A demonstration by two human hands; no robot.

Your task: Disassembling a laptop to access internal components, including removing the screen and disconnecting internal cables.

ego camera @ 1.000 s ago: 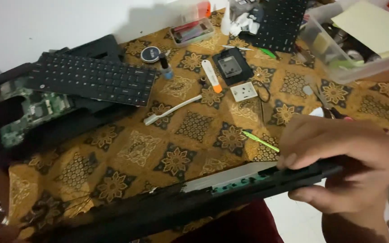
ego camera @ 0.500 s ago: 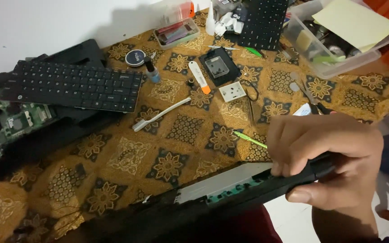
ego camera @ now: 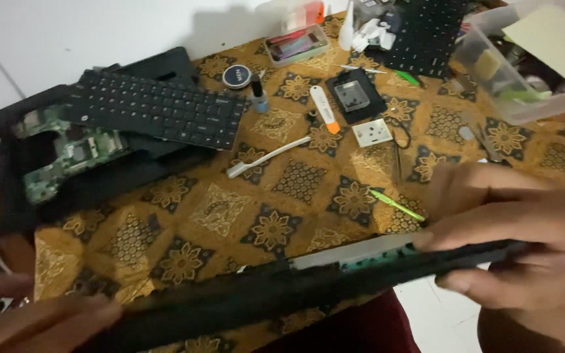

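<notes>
A long black laptop panel (ego camera: 276,294) lies edge-on across the near side of the patterned brown cloth (ego camera: 230,209). A pale strip and a green board show along its top edge. My right hand (ego camera: 518,229) grips its right end, fingers over the top and thumb beneath. My left hand (ego camera: 34,314), blurred at the bottom left, holds the panel's left end. A black keyboard (ego camera: 158,108) rests on a black laptop base with an exposed green circuit board (ego camera: 67,153) at the far left.
On the cloth lie a white toothbrush (ego camera: 266,157), a green pen (ego camera: 397,204), a white and orange tube (ego camera: 325,110), a black square part (ego camera: 356,96), a white square part (ego camera: 372,132) and a round tin (ego camera: 237,76). A clear plastic box (ego camera: 531,65) stands top right.
The view has shifted, so the keyboard and small parts sit further right and lower. My left hand has come into view at the panel's left end. My right hand keeps its grip.
</notes>
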